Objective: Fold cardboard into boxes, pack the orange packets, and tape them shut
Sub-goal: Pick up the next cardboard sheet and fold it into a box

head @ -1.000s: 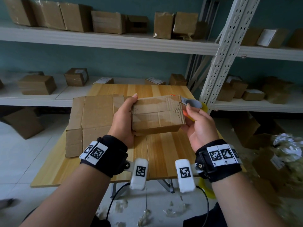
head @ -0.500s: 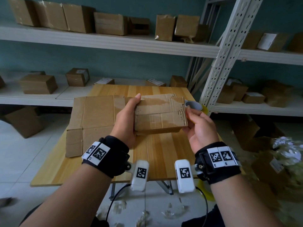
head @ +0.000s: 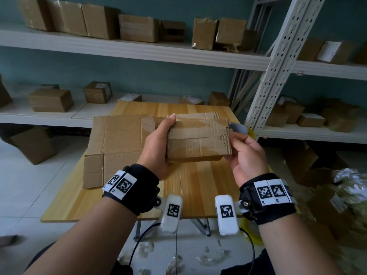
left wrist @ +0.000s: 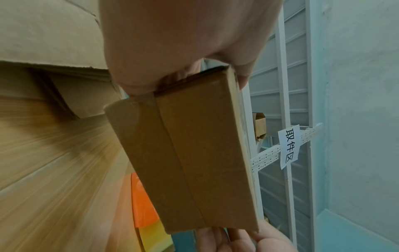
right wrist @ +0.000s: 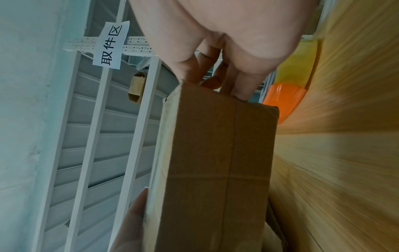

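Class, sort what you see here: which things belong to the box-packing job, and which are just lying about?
Job:
- taped box, gripped by left hand and right hand
- flat cardboard
- tape roll
- orange packet

Lying about:
- shelf boxes
- paper sign
- floor scraps

- The head view is dim and cool, and soft light leaves only faint shadows on the wooden table (head: 198, 185).
- Shelf lines bow near the edges around the table, and the corners darken.
- Both wrist views are warped, with the table's grain smeared into streaks.
- The box (left wrist: 190, 162) beside the table shows grainy, shadowed faces.
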Action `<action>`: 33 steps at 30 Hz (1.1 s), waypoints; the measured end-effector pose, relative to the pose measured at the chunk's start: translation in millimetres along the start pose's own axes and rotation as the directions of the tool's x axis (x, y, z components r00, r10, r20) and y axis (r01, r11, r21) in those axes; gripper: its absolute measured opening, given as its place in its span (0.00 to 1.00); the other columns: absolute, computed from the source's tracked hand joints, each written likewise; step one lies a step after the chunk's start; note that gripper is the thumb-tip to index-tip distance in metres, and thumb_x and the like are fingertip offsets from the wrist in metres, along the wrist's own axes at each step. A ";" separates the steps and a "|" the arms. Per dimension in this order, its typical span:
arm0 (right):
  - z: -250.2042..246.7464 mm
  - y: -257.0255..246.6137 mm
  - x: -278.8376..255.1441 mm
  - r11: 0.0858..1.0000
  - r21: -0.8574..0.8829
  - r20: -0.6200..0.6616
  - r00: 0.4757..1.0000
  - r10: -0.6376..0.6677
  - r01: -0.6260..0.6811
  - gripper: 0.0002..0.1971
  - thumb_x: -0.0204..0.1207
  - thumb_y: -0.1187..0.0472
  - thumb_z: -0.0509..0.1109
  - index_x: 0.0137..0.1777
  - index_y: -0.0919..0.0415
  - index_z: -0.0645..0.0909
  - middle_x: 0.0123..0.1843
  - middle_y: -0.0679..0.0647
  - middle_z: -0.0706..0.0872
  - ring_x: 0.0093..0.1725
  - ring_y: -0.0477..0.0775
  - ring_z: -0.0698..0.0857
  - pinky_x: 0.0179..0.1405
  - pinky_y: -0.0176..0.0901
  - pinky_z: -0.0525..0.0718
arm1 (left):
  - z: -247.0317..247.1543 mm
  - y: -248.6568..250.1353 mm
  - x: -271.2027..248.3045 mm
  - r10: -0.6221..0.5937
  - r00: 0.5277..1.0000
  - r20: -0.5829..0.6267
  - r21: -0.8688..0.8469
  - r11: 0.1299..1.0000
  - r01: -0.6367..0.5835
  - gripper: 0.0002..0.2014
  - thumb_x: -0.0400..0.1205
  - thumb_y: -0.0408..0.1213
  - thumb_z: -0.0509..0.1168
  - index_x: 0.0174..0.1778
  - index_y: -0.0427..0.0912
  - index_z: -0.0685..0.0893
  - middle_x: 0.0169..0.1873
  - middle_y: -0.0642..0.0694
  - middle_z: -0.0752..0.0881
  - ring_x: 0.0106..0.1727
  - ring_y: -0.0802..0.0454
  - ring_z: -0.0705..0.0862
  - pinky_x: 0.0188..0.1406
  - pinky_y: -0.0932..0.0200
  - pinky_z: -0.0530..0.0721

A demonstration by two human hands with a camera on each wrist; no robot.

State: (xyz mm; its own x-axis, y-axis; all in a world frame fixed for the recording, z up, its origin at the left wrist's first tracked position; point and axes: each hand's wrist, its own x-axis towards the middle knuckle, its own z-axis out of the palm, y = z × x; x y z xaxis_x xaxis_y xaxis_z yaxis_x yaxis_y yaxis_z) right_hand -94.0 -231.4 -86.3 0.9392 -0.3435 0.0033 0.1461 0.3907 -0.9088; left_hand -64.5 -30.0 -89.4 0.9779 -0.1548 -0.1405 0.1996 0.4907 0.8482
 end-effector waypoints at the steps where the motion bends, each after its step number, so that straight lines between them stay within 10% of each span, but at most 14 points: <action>1: -0.1 0.1 0.1 1.000 -0.005 -0.001 1.000 0.001 -0.001 0.06 0.87 0.67 0.69 0.51 0.60 0.87 0.50 0.58 0.96 0.52 0.57 0.95 0.50 0.51 0.92 | -0.4 -0.4 0.7 0.000 1.000 0.001 -0.002 1.000 0.000 0.32 0.81 0.63 0.73 0.75 0.44 0.84 0.66 0.34 0.91 0.61 0.36 0.93 0.48 0.45 0.91; 33: -1.2 -0.6 1.2 0.999 0.046 0.030 0.999 0.015 -0.016 0.08 0.86 0.70 0.68 0.50 0.61 0.87 0.49 0.59 0.95 0.49 0.55 0.94 0.46 0.48 0.93 | 2.2 4.7 -6.3 0.006 0.999 0.037 0.031 0.999 -0.007 0.29 0.85 0.60 0.71 0.74 0.43 0.86 0.65 0.35 0.92 0.57 0.39 0.94 0.46 0.48 0.93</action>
State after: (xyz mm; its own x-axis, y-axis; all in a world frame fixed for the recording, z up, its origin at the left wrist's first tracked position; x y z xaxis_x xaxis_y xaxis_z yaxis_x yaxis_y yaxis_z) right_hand -93.3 -233.1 -86.2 0.9502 -0.3117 0.0022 0.1448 0.4354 -0.8885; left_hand -69.9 -28.6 -83.3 0.9760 -0.1839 -0.1164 0.1907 0.4648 0.8646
